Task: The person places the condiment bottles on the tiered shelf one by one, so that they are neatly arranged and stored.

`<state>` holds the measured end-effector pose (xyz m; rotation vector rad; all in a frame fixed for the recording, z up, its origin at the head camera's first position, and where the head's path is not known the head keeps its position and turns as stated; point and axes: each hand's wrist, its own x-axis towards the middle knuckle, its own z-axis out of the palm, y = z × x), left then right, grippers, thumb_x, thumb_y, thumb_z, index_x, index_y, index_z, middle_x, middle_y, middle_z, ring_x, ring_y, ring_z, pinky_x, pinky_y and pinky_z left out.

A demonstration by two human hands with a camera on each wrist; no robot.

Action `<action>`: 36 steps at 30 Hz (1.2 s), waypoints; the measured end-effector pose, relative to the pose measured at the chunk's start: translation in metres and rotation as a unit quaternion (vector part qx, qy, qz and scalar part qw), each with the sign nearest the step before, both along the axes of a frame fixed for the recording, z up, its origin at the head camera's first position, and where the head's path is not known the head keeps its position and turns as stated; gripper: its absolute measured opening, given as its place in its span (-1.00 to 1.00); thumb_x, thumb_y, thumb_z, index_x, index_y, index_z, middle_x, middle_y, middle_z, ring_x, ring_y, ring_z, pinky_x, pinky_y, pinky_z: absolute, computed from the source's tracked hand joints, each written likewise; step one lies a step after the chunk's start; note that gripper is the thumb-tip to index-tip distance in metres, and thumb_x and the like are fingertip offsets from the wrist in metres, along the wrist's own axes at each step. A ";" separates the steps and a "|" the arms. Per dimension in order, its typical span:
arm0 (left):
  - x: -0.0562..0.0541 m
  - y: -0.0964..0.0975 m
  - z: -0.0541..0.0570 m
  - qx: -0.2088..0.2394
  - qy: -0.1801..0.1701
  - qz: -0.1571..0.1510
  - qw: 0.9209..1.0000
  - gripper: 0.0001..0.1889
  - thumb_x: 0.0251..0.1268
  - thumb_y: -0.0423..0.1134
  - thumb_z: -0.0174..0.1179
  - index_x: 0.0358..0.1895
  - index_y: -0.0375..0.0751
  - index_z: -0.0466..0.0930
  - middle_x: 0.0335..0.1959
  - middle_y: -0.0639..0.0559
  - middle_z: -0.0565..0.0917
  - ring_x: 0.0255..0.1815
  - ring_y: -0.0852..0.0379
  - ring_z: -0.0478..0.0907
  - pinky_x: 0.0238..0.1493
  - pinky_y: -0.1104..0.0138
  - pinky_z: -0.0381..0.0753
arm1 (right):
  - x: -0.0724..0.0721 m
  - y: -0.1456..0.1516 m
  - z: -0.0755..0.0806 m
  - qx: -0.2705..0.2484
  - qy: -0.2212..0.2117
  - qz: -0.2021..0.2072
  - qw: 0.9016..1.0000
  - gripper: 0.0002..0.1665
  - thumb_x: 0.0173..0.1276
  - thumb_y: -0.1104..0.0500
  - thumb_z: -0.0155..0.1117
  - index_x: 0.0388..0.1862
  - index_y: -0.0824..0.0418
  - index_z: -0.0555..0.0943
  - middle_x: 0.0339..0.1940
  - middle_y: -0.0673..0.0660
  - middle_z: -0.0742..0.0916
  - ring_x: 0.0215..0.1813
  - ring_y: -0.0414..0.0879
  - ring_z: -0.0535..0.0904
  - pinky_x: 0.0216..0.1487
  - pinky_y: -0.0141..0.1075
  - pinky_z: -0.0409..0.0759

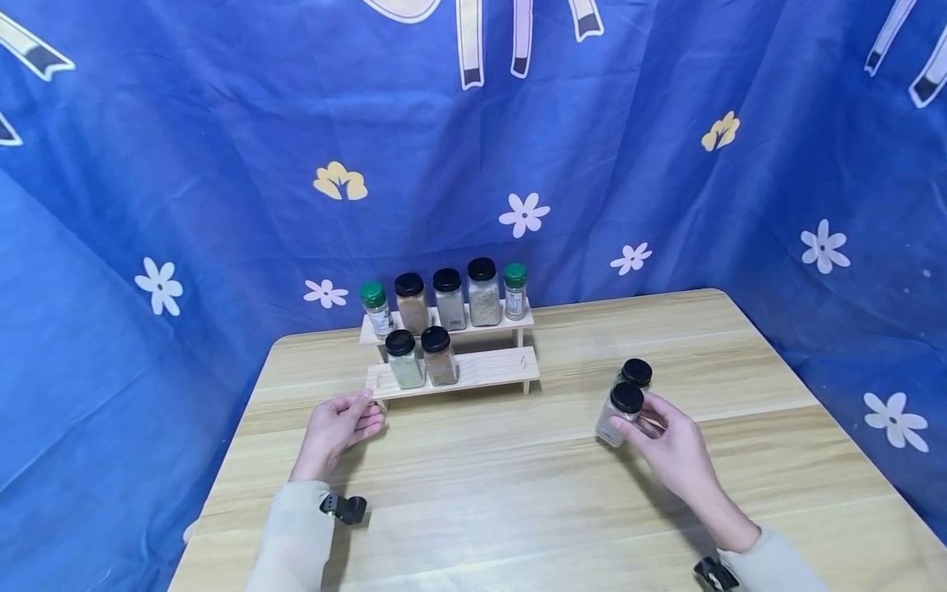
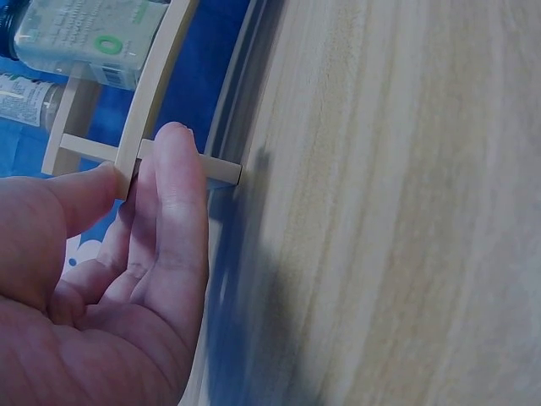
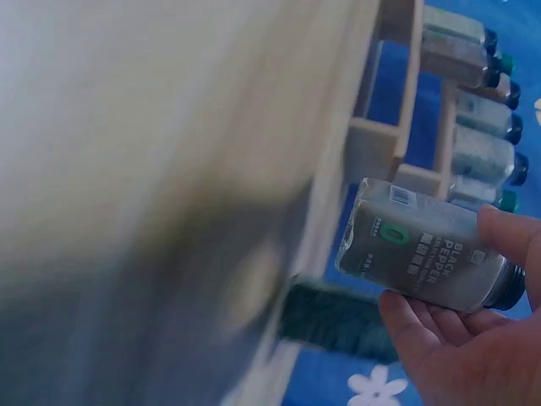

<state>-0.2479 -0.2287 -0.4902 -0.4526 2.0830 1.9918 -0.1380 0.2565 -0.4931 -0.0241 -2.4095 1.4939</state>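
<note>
My left hand (image 1: 336, 432) pinches the left end of the lower shelf of a two-step wooden spice rack (image 1: 491, 367), thumb on top and fingers beneath. Two square spice jars with black lids, one pale green (image 1: 405, 368) and one brown (image 1: 441, 367), stand on that step. To the right of the rack, my right hand (image 1: 676, 448) grips a black pepper jar (image 3: 423, 245), tilted and lifted off the table, its label showing in the right wrist view. Just behind it stands another black-lidded jar (image 1: 636, 372), partly hidden, with dark green contents (image 3: 334, 317).
The upper step holds several jars: green-capped bottles at the left (image 1: 377, 311) and right (image 1: 515, 293) ends, black-lidded ones (image 1: 449, 299) between them. A blue patterned cloth (image 1: 444, 164) hangs behind and beside the wooden table (image 1: 473, 493).
</note>
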 end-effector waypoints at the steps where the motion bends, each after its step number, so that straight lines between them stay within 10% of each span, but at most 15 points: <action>1: 0.000 0.000 0.000 0.000 0.000 0.001 1.000 -0.53 0.66 -0.11 0.13 0.27 -0.50 0.42 -0.31 0.04 0.79 -0.32 0.25 0.80 -0.05 0.37 0.89 | -0.003 -0.003 0.003 -0.001 0.004 0.006 1.000 -0.46 0.35 0.14 0.57 0.24 0.28 0.66 0.09 0.31 0.82 0.04 -0.50 0.67 0.12 -0.58 0.74; 12: 0.000 0.000 0.000 0.004 -0.005 0.003 1.000 -0.52 0.65 -0.09 0.14 0.28 -0.49 0.43 -0.31 0.03 0.80 -0.31 0.23 0.80 -0.05 0.36 0.90 | -0.045 -0.044 0.052 -0.049 0.076 0.100 0.991 -0.48 0.36 0.27 0.52 0.29 0.28 0.65 0.11 0.30 0.82 0.15 -0.04 0.78 0.20 -0.48 0.76; 21: 0.000 -0.001 0.001 0.004 -0.003 0.001 1.000 -0.51 0.65 -0.09 0.14 0.29 -0.51 0.42 -0.30 0.03 0.79 -0.31 0.23 0.80 -0.04 0.36 0.89 | -0.083 -0.086 0.087 -0.121 0.030 0.198 0.972 -0.35 0.37 0.31 0.49 0.42 0.28 0.55 0.33 0.33 0.70 0.38 0.18 0.65 0.38 -0.40 0.66; 36: 0.002 -0.001 0.002 0.005 -0.003 0.005 1.000 -0.50 0.64 -0.09 0.15 0.30 -0.50 0.42 -0.30 0.03 0.80 -0.30 0.23 0.80 -0.03 0.37 0.89 | -0.131 -0.145 0.072 -0.120 0.028 0.266 0.956 -0.36 0.43 0.36 0.41 0.45 0.37 0.49 0.33 0.37 0.69 0.36 0.22 0.66 0.46 -0.30 0.65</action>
